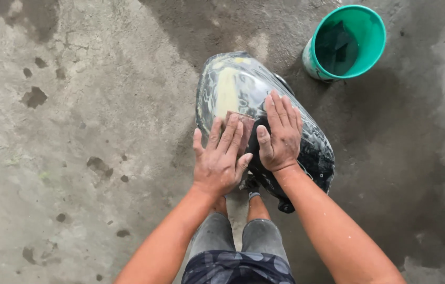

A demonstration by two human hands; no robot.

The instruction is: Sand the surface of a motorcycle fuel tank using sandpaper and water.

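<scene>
Motorcycle fuel tank — a rounded, dark shell with pale yellowish filler patches and a wet, scuffed sheen — lies on the concrete floor in the upper middle of the frame, its near end tilted toward the person's knees at the bottom centre. A small reddish-brown sheet of sandpaper sits on the tank's upper face, just below the largest pale patch. The left hand lies flat on it, fingers together and stretched forward, pressing the sheet against the shell rather than pinching it. The right hand rests open beside it, palm down and fingers slightly spread on the tank's dark right flank — touching, steadying, clamped on nothing.

The step in hand looks like wet sanding of the filled area: the shell glistens, the concrete around it is darkened with damp, and a green bucket holding dark water stands at the upper right, near the tank but apart from it. The filler edges appear uneven in tone, so the work seems partway along. The next stroke calls for even palm pressure along the curve, with the right hand bracing the tank so it does not rock on the floor.
</scene>
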